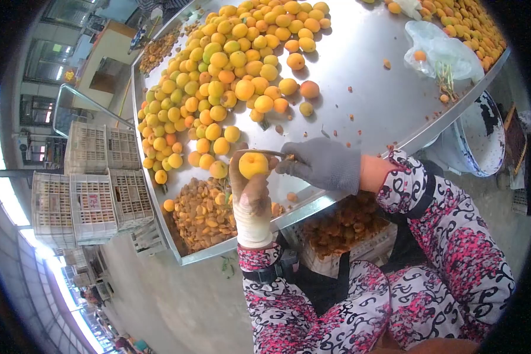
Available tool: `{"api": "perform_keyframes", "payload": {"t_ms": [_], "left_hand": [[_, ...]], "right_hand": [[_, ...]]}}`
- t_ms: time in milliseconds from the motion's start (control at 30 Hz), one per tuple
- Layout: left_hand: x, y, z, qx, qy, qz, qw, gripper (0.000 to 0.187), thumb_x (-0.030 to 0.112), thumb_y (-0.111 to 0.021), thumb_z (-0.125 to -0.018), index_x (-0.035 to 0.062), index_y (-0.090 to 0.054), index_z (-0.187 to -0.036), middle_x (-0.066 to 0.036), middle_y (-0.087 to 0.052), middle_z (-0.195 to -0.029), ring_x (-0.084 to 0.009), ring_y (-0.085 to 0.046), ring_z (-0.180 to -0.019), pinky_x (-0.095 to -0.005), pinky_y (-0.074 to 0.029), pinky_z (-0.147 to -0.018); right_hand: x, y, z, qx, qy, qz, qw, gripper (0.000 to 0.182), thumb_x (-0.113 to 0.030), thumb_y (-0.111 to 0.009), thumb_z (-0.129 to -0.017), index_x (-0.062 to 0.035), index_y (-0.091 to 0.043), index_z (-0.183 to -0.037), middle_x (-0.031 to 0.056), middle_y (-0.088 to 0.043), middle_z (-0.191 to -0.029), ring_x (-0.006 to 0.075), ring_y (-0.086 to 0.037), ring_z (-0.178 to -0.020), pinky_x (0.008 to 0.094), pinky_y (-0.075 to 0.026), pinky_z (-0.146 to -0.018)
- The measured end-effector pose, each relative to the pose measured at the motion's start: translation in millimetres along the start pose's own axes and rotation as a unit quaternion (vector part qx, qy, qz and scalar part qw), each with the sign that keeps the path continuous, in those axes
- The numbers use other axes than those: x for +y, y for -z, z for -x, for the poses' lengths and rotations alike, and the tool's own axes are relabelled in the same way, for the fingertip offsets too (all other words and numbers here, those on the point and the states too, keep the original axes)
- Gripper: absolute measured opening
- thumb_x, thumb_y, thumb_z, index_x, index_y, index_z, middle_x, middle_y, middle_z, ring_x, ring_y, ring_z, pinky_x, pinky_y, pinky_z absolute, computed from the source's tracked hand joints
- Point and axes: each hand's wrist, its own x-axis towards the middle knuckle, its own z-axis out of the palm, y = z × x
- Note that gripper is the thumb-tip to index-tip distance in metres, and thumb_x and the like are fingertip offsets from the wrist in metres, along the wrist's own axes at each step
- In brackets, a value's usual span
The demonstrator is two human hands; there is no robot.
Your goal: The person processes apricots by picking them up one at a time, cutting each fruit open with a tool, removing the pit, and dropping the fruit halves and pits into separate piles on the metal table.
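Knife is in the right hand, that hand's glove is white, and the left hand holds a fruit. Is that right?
Not quite: the right hand's glove is grey, as the head view shows. The knife is in that hand, and the left hand holds a fruit.

Pale slatted crates (93, 206) stand stacked at left. At right — a crumpled plastic bag (435, 46), a white tub (479, 140) below.

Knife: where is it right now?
Head view, just above centre: the knife is in the right hand, its blade at the upper edge of the yellow fruit in the left hand.
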Motion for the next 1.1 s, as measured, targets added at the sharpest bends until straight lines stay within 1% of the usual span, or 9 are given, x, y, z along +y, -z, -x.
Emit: {"api": "perform_keyframes", "payload": {"t_ms": [200,400,567,633,700,833,900,967,1100], "left_hand": [[-2.2,1.0,-1.6,-0.013,-0.014,0.034,0.999,0.06,0.028,-0.053,-0.086,-0.0005,-0.03,-0.133,-0.01,-0.052,-0.11,-0.0187,-0.054,-0.101,-0.0279,-0.039,-0.088],[-13.3,-2.7,-3.7,-0.003,-0.019,0.043,0.999,0.054,0.032,-0.052,-0.088,0.0016,-0.036,-0.129,-0.011,-0.053,-0.107,-0.0211,-0.054,-0.1,-0.0336,-0.042,-0.089],[-31.1,-15.2,-6.5,0.022,0.099,0.273,0.957,0.054,0.047,-0.051,-0.089,0.003,-0.045,-0.119,-0.013,-0.057,-0.104,-0.0236,-0.054,-0.1,-0.037,-0.041,-0.091],[-28.2,-15.3,-8.7,0.046,0.098,0.256,0.961,0.054,0.046,-0.051,-0.09,0.002,-0.044,-0.12,-0.013,-0.057,-0.106,-0.0231,-0.053,-0.101,-0.0356,-0.04,-0.09],[-17.9,-12.2,-10.5,0.024,-0.026,-0.064,0.997,0.053,0.042,-0.051,-0.09,0.0004,-0.042,-0.122,-0.013,-0.057,-0.107,-0.0224,-0.053,-0.101,-0.0343,-0.04,-0.09],[-3.0,-8.6,-11.0,-0.009,-0.034,-0.009,0.999,0.047,0.034,-0.05,-0.091,-0.0024,-0.044,-0.121,-0.012,-0.058,-0.102,-0.0207,-0.054,-0.099,-0.0333,-0.039,-0.091],[-4.1,-19.8,-8.1,0.008,-0.045,-0.008,0.999,0.053,0.042,-0.051,-0.09,-0.0018,-0.045,-0.119,-0.012,-0.059,-0.099,-0.0203,-0.055,-0.093,-0.0324,-0.04,-0.089],[-10.5,-30.4,-3.8,0.061,0.088,0.178,0.978,0.061,0.052,-0.05,-0.088,-0.0011,-0.045,-0.116,-0.012,-0.059,-0.095,-0.0205,-0.055,-0.087,-0.0315,-0.041,-0.087],[-6.2,-27.2,-11.6,0.083,0.089,0.213,0.97,0.053,0.049,-0.047,-0.09,0.0022,-0.047,-0.114,-0.01,-0.057,-0.093,-0.02,-0.053,-0.089,-0.0303,-0.041,-0.086]], "right_hand": [[-5.3,-8.5,5.2,-0.016,-0.018,0.003,1.0,0.038,-0.042,-0.041,-0.092,-0.0073,-0.052,-0.103,0.0199,-0.061,-0.077,0.0391,-0.059,-0.074,0.0471,-0.045,-0.066],[-3.3,-28.5,6.3,0.034,-0.042,-0.002,0.999,0.04,-0.041,-0.041,-0.092,-0.0044,-0.051,-0.104,0.0207,-0.061,-0.076,0.0393,-0.059,-0.074,0.0472,-0.045,-0.066],[9.0,-52.6,-1.7,0.09,-0.049,-0.016,0.995,0.041,-0.043,-0.041,-0.092,-0.0042,-0.051,-0.103,0.0207,-0.061,-0.076,0.039,-0.059,-0.074,0.0482,-0.046,-0.065],[8.2,-45.9,-5.8,0.083,-0.036,-0.062,0.994,0.041,-0.042,-0.041,-0.092,-0.0036,-0.051,-0.102,0.0211,-0.062,-0.076,0.0393,-0.06,-0.074,0.048,-0.046,-0.066],[5.1,-29.1,-4.9,0.058,-0.015,-0.039,0.997,0.041,-0.042,-0.041,-0.092,-0.0034,-0.051,-0.101,0.0212,-0.062,-0.077,0.0394,-0.06,-0.075,0.0478,-0.046,-0.067],[-0.3,-15.2,-4.2,-0.005,-0.013,-0.033,0.999,0.039,-0.041,-0.042,-0.092,-0.0031,-0.05,-0.098,0.0214,-0.061,-0.076,0.0391,-0.06,-0.074,0.0466,-0.046,-0.066],[6.5,-39.4,-2.7,0.047,-0.014,-0.053,0.997,0.039,-0.041,-0.042,-0.092,-0.0028,-0.05,-0.098,0.0218,-0.061,-0.076,0.0393,-0.059,-0.074,0.0465,-0.046,-0.066],[0.6,-49.1,0.0,0.094,-0.012,-0.071,0.993,0.04,-0.041,-0.042,-0.092,-0.0025,-0.05,-0.098,0.0221,-0.061,-0.076,0.0394,-0.059,-0.073,0.0464,-0.046,-0.065],[2.0,-46.0,-0.3,0.09,-0.026,-0.065,0.993,0.04,-0.041,-0.042,-0.092,-0.0022,-0.05,-0.096,0.0224,-0.06,-0.076,0.0401,-0.059,-0.074,0.0469,-0.045,-0.066]]}}
